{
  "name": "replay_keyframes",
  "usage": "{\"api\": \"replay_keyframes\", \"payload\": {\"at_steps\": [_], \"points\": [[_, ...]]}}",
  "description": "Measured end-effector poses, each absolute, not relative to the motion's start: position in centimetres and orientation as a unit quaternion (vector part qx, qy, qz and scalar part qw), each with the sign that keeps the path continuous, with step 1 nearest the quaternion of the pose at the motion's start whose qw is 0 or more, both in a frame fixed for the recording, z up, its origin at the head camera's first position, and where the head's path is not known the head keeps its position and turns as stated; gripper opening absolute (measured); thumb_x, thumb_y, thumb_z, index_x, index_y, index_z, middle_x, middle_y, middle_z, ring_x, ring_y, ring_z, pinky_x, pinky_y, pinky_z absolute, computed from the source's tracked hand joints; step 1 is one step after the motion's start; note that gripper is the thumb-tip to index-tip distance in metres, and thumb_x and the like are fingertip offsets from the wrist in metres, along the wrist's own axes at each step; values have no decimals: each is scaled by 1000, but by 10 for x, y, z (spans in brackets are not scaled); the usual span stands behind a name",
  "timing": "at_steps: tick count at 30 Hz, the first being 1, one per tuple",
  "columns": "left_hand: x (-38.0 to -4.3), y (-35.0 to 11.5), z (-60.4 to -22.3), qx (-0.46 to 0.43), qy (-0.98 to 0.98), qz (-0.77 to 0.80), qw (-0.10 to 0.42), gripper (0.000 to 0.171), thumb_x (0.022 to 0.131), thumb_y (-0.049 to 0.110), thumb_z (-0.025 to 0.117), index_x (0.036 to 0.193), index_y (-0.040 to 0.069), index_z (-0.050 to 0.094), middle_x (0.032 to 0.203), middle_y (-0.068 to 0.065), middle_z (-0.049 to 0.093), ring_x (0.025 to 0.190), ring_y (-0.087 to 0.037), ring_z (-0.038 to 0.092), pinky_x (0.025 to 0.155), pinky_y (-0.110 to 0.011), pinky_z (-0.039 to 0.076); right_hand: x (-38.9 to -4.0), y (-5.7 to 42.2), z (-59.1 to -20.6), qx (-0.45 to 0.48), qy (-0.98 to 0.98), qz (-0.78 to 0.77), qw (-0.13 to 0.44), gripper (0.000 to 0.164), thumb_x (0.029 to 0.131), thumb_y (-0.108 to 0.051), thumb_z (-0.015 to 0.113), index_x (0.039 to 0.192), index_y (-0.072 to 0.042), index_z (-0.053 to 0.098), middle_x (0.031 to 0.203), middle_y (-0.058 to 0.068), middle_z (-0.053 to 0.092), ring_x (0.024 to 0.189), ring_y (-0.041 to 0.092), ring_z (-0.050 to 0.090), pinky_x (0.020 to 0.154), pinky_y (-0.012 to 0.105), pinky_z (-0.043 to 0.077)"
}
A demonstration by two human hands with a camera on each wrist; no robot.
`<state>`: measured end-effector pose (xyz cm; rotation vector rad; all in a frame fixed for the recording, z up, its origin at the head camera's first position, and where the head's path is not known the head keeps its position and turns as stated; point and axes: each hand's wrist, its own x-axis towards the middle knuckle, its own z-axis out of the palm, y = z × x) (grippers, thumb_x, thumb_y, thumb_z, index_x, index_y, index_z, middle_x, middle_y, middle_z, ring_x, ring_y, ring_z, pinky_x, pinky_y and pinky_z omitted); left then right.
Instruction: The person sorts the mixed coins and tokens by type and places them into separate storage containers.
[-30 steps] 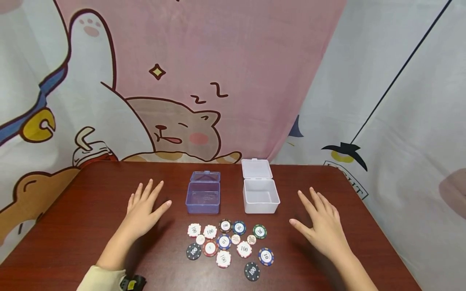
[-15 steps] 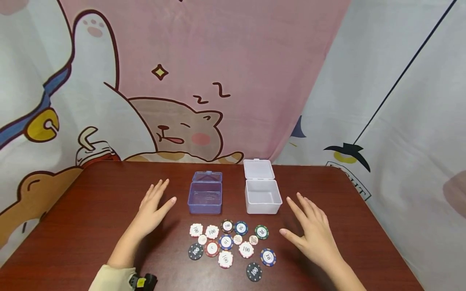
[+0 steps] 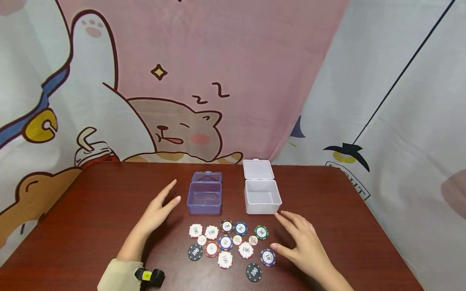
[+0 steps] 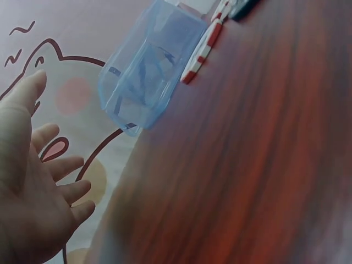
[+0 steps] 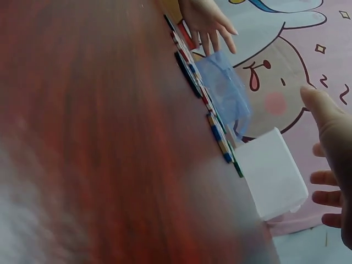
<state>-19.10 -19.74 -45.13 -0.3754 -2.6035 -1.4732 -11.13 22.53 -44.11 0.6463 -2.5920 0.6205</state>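
Note:
Several poker chips lie spread flat on the table, among them a black 100 chip [image 3: 253, 272], a blue 10 chip [image 3: 267, 257] and a green 20 chip [image 3: 261, 232]. My right hand [image 3: 303, 244] hovers at their right side with fingers extended and holds nothing; its thumb tip is close to the blue 10 chip. On the left, my left hand [image 3: 154, 216] is raised over the table beside a translucent blue box [image 3: 204, 209], its fingers stretched out and nothing in them. To the right of that box stands a white box [image 3: 262, 208]. Both lids are up.
Small pale discs [image 3: 237, 240] lie among the chips. The dark red wooden table [image 3: 91, 226] ends at a cartoon-printed cloth [image 3: 273, 81] behind the boxes. A black device with a yellow label [image 3: 147, 276] sits at my left wrist.
Both hands have moved inward. The right hand has come left and nearer, to the chips' right edge; the left has shifted right and turned more edge-on. Chips and boxes have stayed put.

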Motion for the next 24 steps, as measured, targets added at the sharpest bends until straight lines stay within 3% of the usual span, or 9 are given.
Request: {"api": "replay_keyframes", "payload": {"at_steps": [11,17,24], "points": [[-199,-193,-460,-160,-817,-552,43,58,97,18,58,147,3,34,147,-22,35,135,-39,31,107,-57,21,-104,219,-454,264,-915,257,163,61,67,-41,86,119,-17,67,111,-16,55,100,6,50,83,39,40],[-204,-190,-467,-166,-778,-606,24,57,97,14,57,148,3,33,147,-27,34,136,-39,29,107,-57,21,-103,220,-463,304,-898,286,142,54,68,-40,85,114,-16,68,107,-14,59,96,5,51,80,34,44],[-209,-188,-474,-166,-761,-627,0,59,96,16,58,148,4,32,148,-22,35,137,-35,28,108,-54,21,-103,220,-472,328,-885,314,108,50,71,-39,84,114,-19,68,104,-15,59,94,5,51,78,31,47]]}}
